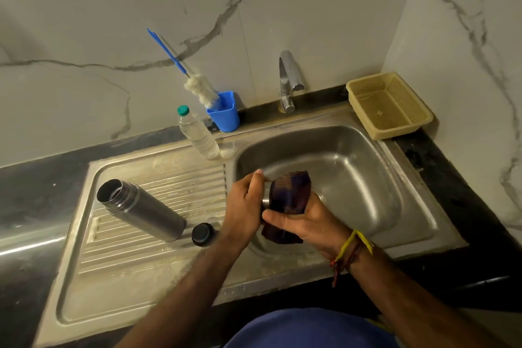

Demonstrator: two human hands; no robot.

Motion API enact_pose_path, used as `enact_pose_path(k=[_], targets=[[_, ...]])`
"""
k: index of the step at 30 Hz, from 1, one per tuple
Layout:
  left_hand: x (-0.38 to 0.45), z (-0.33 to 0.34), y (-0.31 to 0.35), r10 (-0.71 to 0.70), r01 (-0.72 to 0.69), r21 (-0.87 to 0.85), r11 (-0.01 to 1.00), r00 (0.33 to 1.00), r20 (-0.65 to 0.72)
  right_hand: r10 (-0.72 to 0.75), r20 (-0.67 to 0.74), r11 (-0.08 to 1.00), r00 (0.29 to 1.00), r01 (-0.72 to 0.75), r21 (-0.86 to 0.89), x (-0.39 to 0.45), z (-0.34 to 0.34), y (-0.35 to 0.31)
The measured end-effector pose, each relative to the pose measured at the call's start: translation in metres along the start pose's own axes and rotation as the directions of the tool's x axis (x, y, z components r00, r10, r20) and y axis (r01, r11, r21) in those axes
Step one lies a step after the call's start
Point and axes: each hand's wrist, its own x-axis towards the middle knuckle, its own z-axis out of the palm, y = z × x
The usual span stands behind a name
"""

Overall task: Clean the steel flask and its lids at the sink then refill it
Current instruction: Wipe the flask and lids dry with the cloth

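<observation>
Both hands (282, 215) around cloth-wrapped lid (265, 201)

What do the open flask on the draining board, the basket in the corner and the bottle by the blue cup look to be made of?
The flask looks like brushed steel: grey, with a dull sheen and a bright rim. The basket seems to be moulded plastic: matt cream-yellow, with fine mesh walls. The bottle looks like thin clear plastic: see-through, with a green screw cap.

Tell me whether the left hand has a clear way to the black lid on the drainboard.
Probably yes: the black lid lies in the open just beside the left hand, nothing between, but that hand now grips a steel lid.
</observation>
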Motion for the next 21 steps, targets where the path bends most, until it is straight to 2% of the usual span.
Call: enact_pose_path(k=[3, 5, 9, 11, 14, 16, 19, 21], targets=[[0.006, 0.005, 0.010, -0.220, 0.222, -0.037, 0.974, 0.975, 0.041, -0.044, -0.104, 0.999, 0.994, 0.047, 0.023, -0.007, -0.002, -0.004], [0.007, 0.008, 0.014, -0.296, 0.300, -0.100, 0.949, 0.953, 0.058, -0.050, -0.150, 0.997, 0.987, 0.041, -0.064, -0.011, -0.012, -0.006], [-0.001, 0.013, 0.013, -0.273, 0.274, -0.015, 0.962, 0.962, 0.028, -0.023, -0.145, 0.983, 0.989, -0.004, -0.182, -0.014, -0.031, -0.008], [-0.006, 0.017, 0.017, -0.200, 0.198, 0.053, 0.979, 0.979, 0.032, -0.132, -0.180, 0.940, 0.975, 0.065, -0.334, -0.013, -0.031, -0.005], [-0.006, 0.021, 0.019, -0.123, 0.120, 0.224, 0.967, 0.992, -0.001, -0.238, -0.103, 0.851, 0.966, 0.156, -0.502, -0.013, -0.023, 0.003], [-0.005, 0.020, 0.014, -0.216, 0.211, 0.169, 0.963, 0.976, 0.009, -0.257, -0.021, 0.770, 0.966, 0.192, -0.609, -0.012, -0.026, 0.003], [-0.009, 0.019, -0.002, -0.485, 0.490, -0.054, 0.870, 0.871, 0.083, -0.101, 0.143, 0.727, 0.985, 0.171, -0.664, -0.016, -0.027, -0.004], [-0.008, 0.018, -0.006, -0.560, 0.569, -0.128, 0.812, 0.822, 0.104, -0.043, 0.116, 0.727, 0.992, 0.111, -0.677, -0.019, -0.018, -0.002]])
